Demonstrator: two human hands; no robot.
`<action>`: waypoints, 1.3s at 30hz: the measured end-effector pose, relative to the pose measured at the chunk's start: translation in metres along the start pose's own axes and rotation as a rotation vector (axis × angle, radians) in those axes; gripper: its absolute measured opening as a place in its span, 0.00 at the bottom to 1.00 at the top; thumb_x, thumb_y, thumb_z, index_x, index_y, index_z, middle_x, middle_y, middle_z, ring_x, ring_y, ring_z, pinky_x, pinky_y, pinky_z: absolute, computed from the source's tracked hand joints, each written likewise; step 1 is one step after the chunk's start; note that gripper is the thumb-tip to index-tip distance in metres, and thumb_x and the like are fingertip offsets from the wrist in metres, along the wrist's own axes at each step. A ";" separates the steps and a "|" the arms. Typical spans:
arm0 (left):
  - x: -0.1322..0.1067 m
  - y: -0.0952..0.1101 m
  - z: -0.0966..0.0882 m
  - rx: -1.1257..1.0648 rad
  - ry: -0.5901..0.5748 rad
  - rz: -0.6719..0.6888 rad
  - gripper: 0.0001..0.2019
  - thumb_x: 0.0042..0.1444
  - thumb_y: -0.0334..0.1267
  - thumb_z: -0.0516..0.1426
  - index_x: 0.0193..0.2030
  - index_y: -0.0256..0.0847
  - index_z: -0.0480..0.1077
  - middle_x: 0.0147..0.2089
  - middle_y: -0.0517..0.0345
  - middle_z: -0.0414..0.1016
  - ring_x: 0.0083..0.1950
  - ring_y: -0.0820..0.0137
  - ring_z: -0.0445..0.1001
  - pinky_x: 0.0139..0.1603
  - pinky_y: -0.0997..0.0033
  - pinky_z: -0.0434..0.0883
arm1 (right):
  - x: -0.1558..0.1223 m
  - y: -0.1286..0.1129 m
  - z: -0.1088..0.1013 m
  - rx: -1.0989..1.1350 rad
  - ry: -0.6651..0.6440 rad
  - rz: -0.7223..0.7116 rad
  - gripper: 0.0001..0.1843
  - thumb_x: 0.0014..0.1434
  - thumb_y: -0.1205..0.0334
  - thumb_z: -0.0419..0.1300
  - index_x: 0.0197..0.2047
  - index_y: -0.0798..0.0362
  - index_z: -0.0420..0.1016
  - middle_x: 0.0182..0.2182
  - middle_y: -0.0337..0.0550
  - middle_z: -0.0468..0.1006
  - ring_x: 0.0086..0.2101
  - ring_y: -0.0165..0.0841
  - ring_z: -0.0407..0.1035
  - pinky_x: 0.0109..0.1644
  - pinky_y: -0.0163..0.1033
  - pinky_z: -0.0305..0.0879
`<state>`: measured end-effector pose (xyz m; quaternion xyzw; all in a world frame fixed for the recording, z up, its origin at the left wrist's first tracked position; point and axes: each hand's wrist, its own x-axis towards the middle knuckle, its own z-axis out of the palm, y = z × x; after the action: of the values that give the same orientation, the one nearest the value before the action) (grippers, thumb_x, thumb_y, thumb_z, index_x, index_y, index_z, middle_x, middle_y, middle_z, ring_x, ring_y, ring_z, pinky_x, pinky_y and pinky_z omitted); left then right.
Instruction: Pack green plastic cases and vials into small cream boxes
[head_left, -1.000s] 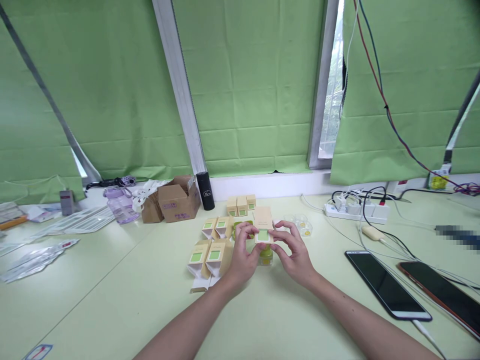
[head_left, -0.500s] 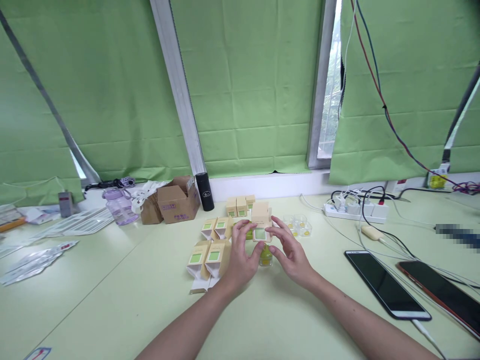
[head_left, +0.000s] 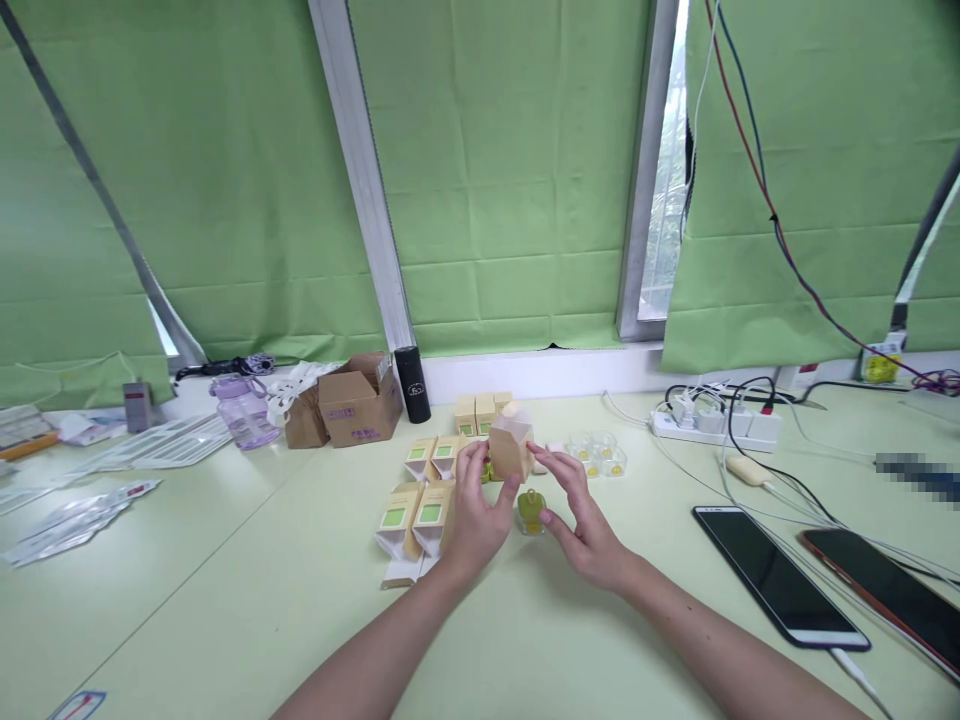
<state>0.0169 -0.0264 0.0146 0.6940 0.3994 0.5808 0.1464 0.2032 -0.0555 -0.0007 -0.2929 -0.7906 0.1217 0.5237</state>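
A small kraft-coloured carton (head_left: 510, 452) is raised over the table, a plain side towards me and whitish flaps at its top. My left hand (head_left: 480, 510) grips it from the left between fingers and thumb. On the right, my right hand (head_left: 585, 515) has its fingers stretched apart, fingertips at or very near the carton's right edge. Below the carton stands a small clear container with a green lid (head_left: 531, 505), close to my right thumb. Several cartons with green labels (head_left: 431, 513) stand just left of my left hand.
Behind are more small cartons (head_left: 475, 413) and a clear tray with yellow pieces (head_left: 598, 452). A brown cardboard box (head_left: 360, 405), black bottle (head_left: 412, 384) and purple bottle (head_left: 244, 412) stand at back left. Phones (head_left: 776, 575), cables and a power strip (head_left: 716, 430) lie right.
The held carton has turned, from its green-labelled face to a plain side, and shifted slightly left. My right hand's fingers have moved off the green lid, which now shows more fully.
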 end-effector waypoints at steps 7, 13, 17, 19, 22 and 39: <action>0.004 -0.009 0.001 -0.104 -0.011 -0.158 0.24 0.64 0.52 0.62 0.62 0.44 0.66 0.58 0.47 0.74 0.57 0.59 0.73 0.57 0.58 0.69 | -0.001 0.002 0.001 -0.055 -0.013 -0.034 0.32 0.70 0.65 0.54 0.74 0.38 0.56 0.70 0.45 0.67 0.68 0.48 0.57 0.69 0.65 0.63; 0.007 -0.030 0.003 -0.258 0.018 -0.251 0.25 0.63 0.50 0.62 0.61 0.41 0.66 0.55 0.46 0.76 0.54 0.60 0.75 0.57 0.58 0.70 | 0.000 0.012 0.002 -0.252 -0.073 0.107 0.27 0.60 0.66 0.63 0.63 0.46 0.71 0.54 0.50 0.80 0.57 0.50 0.68 0.57 0.59 0.72; 0.008 -0.034 0.002 -0.287 0.000 -0.305 0.25 0.60 0.47 0.64 0.60 0.40 0.66 0.54 0.46 0.77 0.54 0.59 0.76 0.57 0.56 0.71 | 0.001 0.016 0.004 -0.400 -0.221 0.285 0.25 0.57 0.68 0.66 0.58 0.49 0.75 0.51 0.51 0.82 0.52 0.49 0.72 0.54 0.53 0.72; 0.008 -0.034 0.002 -0.294 -0.016 -0.312 0.24 0.58 0.45 0.65 0.58 0.41 0.67 0.54 0.47 0.77 0.54 0.59 0.76 0.56 0.56 0.72 | 0.002 0.017 0.003 -0.460 -0.244 0.345 0.24 0.56 0.70 0.65 0.56 0.50 0.76 0.50 0.51 0.82 0.52 0.48 0.74 0.52 0.50 0.71; 0.008 -0.034 0.002 -0.282 -0.080 -0.333 0.22 0.56 0.42 0.66 0.56 0.42 0.69 0.54 0.48 0.78 0.53 0.58 0.78 0.54 0.57 0.74 | 0.006 0.019 -0.002 -0.536 -0.238 0.417 0.23 0.55 0.71 0.65 0.55 0.49 0.77 0.48 0.49 0.82 0.51 0.48 0.74 0.50 0.46 0.69; 0.002 -0.019 -0.002 0.010 -0.309 -0.318 0.26 0.43 0.26 0.63 0.51 0.47 0.72 0.49 0.52 0.79 0.54 0.55 0.75 0.54 0.57 0.69 | 0.012 0.020 -0.014 -0.676 -0.252 0.593 0.27 0.58 0.68 0.63 0.61 0.48 0.70 0.47 0.48 0.82 0.47 0.45 0.75 0.39 0.40 0.60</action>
<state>0.0079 -0.0131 0.0035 0.7037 0.4796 0.4352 0.2922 0.2189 -0.0341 0.0045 -0.6433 -0.7256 0.0363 0.2416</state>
